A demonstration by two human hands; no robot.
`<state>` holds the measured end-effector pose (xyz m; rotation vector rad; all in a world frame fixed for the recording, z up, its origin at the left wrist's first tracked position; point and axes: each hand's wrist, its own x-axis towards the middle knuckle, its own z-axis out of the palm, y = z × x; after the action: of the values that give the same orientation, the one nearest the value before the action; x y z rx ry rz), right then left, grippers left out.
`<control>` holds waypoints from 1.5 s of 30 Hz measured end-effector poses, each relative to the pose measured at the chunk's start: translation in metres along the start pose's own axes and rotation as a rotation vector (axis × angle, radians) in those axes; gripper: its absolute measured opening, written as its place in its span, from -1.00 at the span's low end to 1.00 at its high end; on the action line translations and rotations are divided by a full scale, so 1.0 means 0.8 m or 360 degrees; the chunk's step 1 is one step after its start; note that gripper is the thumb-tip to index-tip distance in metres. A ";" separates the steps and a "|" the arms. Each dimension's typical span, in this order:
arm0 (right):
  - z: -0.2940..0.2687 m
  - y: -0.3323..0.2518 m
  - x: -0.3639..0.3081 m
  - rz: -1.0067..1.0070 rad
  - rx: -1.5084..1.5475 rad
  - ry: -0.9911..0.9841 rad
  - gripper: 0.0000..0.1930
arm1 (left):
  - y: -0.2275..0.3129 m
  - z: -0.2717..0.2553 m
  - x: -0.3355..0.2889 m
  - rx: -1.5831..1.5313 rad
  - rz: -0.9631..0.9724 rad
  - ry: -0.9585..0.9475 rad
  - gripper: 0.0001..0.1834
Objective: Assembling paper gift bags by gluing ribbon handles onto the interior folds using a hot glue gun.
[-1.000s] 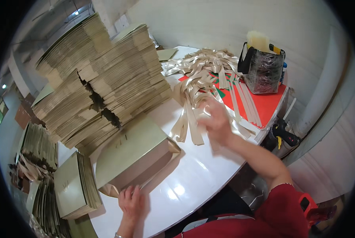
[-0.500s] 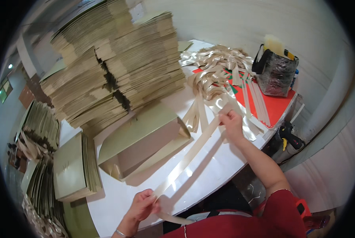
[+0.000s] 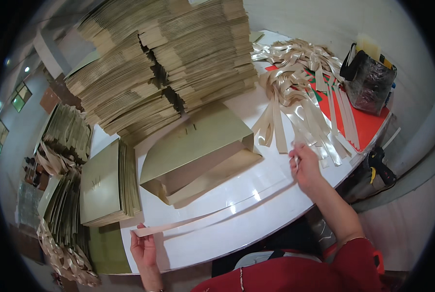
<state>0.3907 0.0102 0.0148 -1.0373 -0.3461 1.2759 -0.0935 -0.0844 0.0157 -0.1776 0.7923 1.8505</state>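
Observation:
A long pale gold ribbon (image 3: 217, 211) is stretched flat across the white table (image 3: 256, 224) between my two hands. My left hand (image 3: 143, 249) pinches its near end at the table's front left edge. My right hand (image 3: 306, 165) grips the other end at the right, just below a heap of loose gold ribbons (image 3: 300, 92). Behind the stretched ribbon lies an open gold paper bag (image 3: 198, 153) on its side, mouth toward me.
Tall stacks of flat gold bags (image 3: 164, 63) fill the back of the table. A smaller stack (image 3: 105, 182) lies left. A red mat (image 3: 368, 124) and a black bag (image 3: 368, 78) are at right, a glue gun (image 3: 380, 165) below the edge. More bags and ribbons (image 3: 62, 204) sit lower left.
My right hand drew one ribbon out of the heap, my left hand took its free end, and both hands moved apart until the ribbon lies taut across the table front.

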 end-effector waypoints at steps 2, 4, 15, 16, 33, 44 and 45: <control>0.009 0.017 -0.022 0.0217 -0.0161 -0.0144 -0.81 | -0.019 0.016 -0.002 0.0078 0.0021 -0.0118 -0.81; 0.022 0.032 -0.035 0.0217 -0.0446 -0.0415 -0.80 | -0.042 0.044 -0.010 0.0128 -0.0289 -0.0779 -0.76; 0.060 0.052 -0.034 0.0476 -0.0642 -0.0708 -0.79 | -0.263 0.241 0.052 0.3522 0.0748 -0.1971 -0.70; 0.059 0.050 -0.035 0.0429 -0.0710 -0.0683 -0.77 | -0.268 0.250 0.057 0.3507 0.0174 -0.1867 -0.69; 0.096 0.086 -0.039 -0.0521 -0.0988 -0.0043 -0.65 | -0.276 0.258 0.034 0.2398 -0.0671 -0.1298 -0.79; 0.092 0.068 -0.064 0.0049 -0.0388 -0.0370 -0.67 | -0.263 0.265 -0.018 0.2794 -0.0379 -0.1751 -0.74; 0.090 0.066 -0.066 0.0057 -0.0394 -0.0348 -0.67 | -0.261 0.266 -0.022 0.2795 -0.0433 -0.1757 -0.72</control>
<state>0.2892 -0.0091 0.0278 -1.1169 -0.6689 1.4072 0.1471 0.0731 0.0961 1.5693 1.1290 0.2868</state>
